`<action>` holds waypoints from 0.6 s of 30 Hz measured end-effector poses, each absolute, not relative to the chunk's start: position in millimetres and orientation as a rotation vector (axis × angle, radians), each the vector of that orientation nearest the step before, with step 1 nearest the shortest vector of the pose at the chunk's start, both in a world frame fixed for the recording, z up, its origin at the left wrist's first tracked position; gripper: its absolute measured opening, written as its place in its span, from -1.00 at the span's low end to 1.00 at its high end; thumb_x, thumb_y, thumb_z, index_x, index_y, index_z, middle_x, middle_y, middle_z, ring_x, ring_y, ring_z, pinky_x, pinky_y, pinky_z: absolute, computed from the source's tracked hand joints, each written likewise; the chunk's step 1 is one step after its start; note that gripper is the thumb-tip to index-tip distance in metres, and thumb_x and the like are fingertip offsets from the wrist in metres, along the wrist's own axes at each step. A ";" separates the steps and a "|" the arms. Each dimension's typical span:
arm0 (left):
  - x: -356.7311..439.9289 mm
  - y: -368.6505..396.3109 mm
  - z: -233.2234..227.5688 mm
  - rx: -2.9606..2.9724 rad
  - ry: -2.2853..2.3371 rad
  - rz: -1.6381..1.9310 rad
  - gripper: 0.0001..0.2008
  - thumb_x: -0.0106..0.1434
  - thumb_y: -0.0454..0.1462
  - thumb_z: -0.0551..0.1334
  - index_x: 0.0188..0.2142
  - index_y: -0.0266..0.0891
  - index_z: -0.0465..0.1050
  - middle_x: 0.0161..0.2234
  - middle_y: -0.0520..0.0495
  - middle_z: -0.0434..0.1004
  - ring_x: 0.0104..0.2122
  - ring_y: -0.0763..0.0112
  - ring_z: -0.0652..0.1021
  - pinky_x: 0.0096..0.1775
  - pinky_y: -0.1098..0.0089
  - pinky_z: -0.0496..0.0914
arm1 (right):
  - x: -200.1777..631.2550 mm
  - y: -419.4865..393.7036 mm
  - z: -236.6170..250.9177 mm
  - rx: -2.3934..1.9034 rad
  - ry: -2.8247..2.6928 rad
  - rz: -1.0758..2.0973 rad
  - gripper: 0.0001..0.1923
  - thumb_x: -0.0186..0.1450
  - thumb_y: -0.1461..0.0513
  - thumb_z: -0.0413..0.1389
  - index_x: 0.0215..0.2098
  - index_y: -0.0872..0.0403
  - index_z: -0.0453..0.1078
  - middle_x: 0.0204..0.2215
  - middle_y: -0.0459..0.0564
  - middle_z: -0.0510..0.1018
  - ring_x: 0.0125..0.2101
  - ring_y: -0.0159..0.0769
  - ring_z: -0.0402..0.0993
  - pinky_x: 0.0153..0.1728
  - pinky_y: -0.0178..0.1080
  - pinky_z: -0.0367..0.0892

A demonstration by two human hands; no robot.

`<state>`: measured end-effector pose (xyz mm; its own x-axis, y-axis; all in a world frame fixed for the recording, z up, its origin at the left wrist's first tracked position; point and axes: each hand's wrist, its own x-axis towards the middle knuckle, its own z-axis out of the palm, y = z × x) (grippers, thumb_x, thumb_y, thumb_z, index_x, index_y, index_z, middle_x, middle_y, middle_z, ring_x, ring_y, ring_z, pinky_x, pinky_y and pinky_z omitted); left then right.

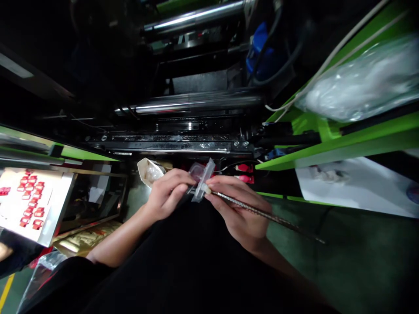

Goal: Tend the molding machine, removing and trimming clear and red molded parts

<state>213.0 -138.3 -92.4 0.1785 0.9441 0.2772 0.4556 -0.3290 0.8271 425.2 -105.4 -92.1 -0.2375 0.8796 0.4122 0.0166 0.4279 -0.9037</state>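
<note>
Holding a small clear plastic part (201,179) between both hands, right in front of the dark machine bed (170,144). Left hand (166,196) has its fingers pinched narrow on the part's lower edge, and the right hand (237,207) grips a thin metal rod (268,214) whose tip touches it. Tray of red pieces (31,198) sits well off to the left.

A factory floor: green moulding machine (343,144) with steel bars (196,102).
</note>
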 end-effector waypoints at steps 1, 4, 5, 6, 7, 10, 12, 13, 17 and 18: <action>215.5 -138.4 -93.0 1.743 1.373 1.114 -0.78 0.50 -0.21 0.18 0.00 -0.21 0.57 -0.08 -0.17 0.57 -0.05 0.25 0.55 0.00 0.30 0.41 | 426.4 -105.1 -92.5 -0.793 -1.607 1.010 -0.75 0.35 0.39 0.30 -0.09 -0.06 0.60 -0.12 -0.06 0.66 -0.11 -0.20 0.61 -0.04 -0.16 0.54; 220.5 -138.0 -94.1 1.462 1.420 1.159 -0.85 0.41 -0.29 0.31 -0.06 -0.15 0.62 -0.10 -0.10 0.55 -0.06 0.31 0.53 -0.01 0.35 0.40 | 427.8 -104.1 -94.2 -0.755 -1.625 1.055 -0.74 0.35 0.40 0.29 -0.09 -0.06 0.61 -0.11 -0.06 0.66 -0.11 -0.21 0.61 -0.04 -0.17 0.54; 220.9 -138.1 -93.6 1.411 1.400 1.168 -0.87 0.41 -0.29 0.30 -0.09 -0.15 0.63 -0.12 -0.10 0.54 -0.07 0.32 0.52 -0.02 0.36 0.39 | 427.5 -103.5 -94.8 -0.742 -1.631 1.067 -0.73 0.35 0.41 0.28 -0.09 -0.05 0.61 -0.11 -0.06 0.66 -0.11 -0.21 0.61 -0.03 -0.17 0.54; 220.5 -138.2 -92.4 1.374 1.383 1.167 -0.88 0.42 -0.30 0.29 -0.12 -0.15 0.64 -0.15 -0.09 0.52 -0.09 0.33 0.51 -0.03 0.36 0.38 | 426.9 -102.9 -95.4 -0.732 -1.636 1.077 -0.73 0.35 0.42 0.28 -0.09 -0.05 0.61 -0.11 -0.06 0.66 -0.10 -0.21 0.61 -0.03 -0.17 0.54; 219.4 -138.5 -90.5 1.342 1.368 1.158 -0.88 0.42 -0.30 0.29 -0.15 -0.15 0.65 -0.17 -0.08 0.51 -0.12 0.34 0.50 -0.04 0.35 0.37 | 425.8 -102.1 -96.0 -0.726 -1.636 1.084 -0.73 0.35 0.42 0.28 -0.09 -0.05 0.62 -0.10 -0.06 0.66 -0.10 -0.20 0.61 -0.03 -0.16 0.54; 213.4 -139.0 -82.3 1.290 1.305 1.124 -0.89 0.40 -0.25 0.31 -0.18 -0.18 0.64 -0.21 -0.09 0.48 -0.17 0.33 0.48 -0.08 0.34 0.34 | 420.0 -99.4 -96.7 -0.709 -1.640 1.098 -0.70 0.34 0.44 0.28 -0.07 -0.05 0.62 -0.09 -0.06 0.66 -0.09 -0.20 0.61 -0.03 -0.16 0.53; 207.4 -138.1 -77.1 1.295 1.266 1.112 -0.90 0.37 -0.24 0.35 -0.23 -0.21 0.63 -0.22 -0.10 0.48 -0.17 0.31 0.47 -0.08 0.33 0.34 | 413.8 -97.7 -96.5 -0.694 -1.650 1.105 -0.69 0.34 0.45 0.28 -0.06 -0.04 0.62 -0.09 -0.06 0.66 -0.09 -0.20 0.61 -0.03 -0.16 0.53; 203.8 -137.1 -75.4 1.304 1.256 1.109 -0.91 0.35 -0.25 0.36 -0.25 -0.22 0.63 -0.22 -0.10 0.48 -0.15 0.30 0.47 -0.08 0.32 0.33 | 410.1 -97.0 -96.2 -0.687 -1.652 1.105 -0.68 0.33 0.45 0.28 -0.06 -0.04 0.62 -0.09 -0.05 0.66 -0.09 -0.20 0.61 -0.03 -0.16 0.53; 186.4 -129.9 -75.1 1.293 1.222 1.092 -0.93 0.34 -0.29 0.36 -0.29 -0.24 0.61 -0.23 -0.09 0.49 -0.18 0.32 0.47 -0.08 0.33 0.32 | 392.0 -94.4 -93.5 -0.678 -1.658 1.123 -0.68 0.33 0.46 0.27 -0.06 -0.03 0.62 -0.09 -0.04 0.66 -0.09 -0.20 0.60 -0.04 -0.15 0.52; 181.7 -127.8 -76.1 1.274 1.202 1.086 -0.92 0.35 -0.29 0.35 -0.29 -0.24 0.60 -0.25 -0.08 0.49 -0.19 0.33 0.47 -0.09 0.33 0.32 | 387.0 -93.8 -92.5 -0.681 -1.651 1.130 -0.68 0.33 0.46 0.27 -0.06 -0.03 0.62 -0.09 -0.05 0.65 -0.09 -0.20 0.60 -0.04 -0.15 0.52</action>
<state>181.7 -127.8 -76.1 0.0912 0.9952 -0.0357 0.0657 0.0297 0.9974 387.0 -93.8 -92.5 -0.3593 0.8395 0.4076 -0.0761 0.4089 -0.9094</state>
